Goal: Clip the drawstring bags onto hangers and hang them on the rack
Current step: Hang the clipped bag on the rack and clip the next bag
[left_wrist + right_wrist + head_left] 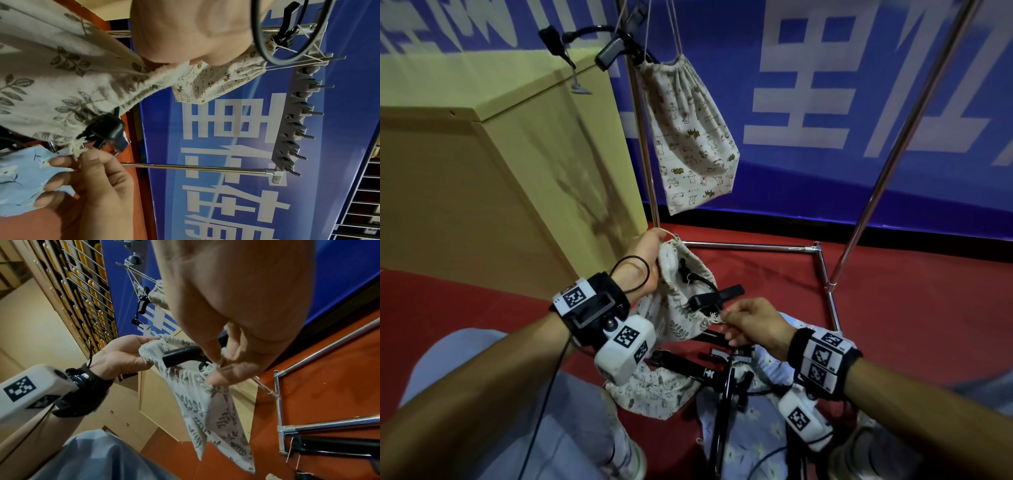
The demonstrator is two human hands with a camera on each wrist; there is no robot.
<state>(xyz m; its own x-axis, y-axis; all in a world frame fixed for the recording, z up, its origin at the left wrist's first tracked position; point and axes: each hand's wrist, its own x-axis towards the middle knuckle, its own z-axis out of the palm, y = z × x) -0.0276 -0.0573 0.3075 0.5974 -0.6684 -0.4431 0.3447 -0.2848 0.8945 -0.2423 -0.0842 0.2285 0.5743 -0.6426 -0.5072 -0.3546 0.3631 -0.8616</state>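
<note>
Both forearms reach forward at about lap height, wrists strapped with black bands and white camera blocks. The left hand is raised a little higher, fingers curled around the gathered top edge of a leaf-print bag at its far corner. The right hand sits lower and nearer, thumb and forefinger pinching the frayed cord end at the bag's other corner, so the mouth of the bag is stretched between the two hands. A black clip of a hanger bites the hem just beside the right fingertips.

The bag is soft, cream cotton with grey leaf sprigs, its opening puckered into fine gathers; its body hangs slack below the hands. Beyond, a second cream bag printed with small animals hangs from a black hanger on the chrome rack. On the red floor near the person's knees lie a pale blue floral bag and more black hangers.
</note>
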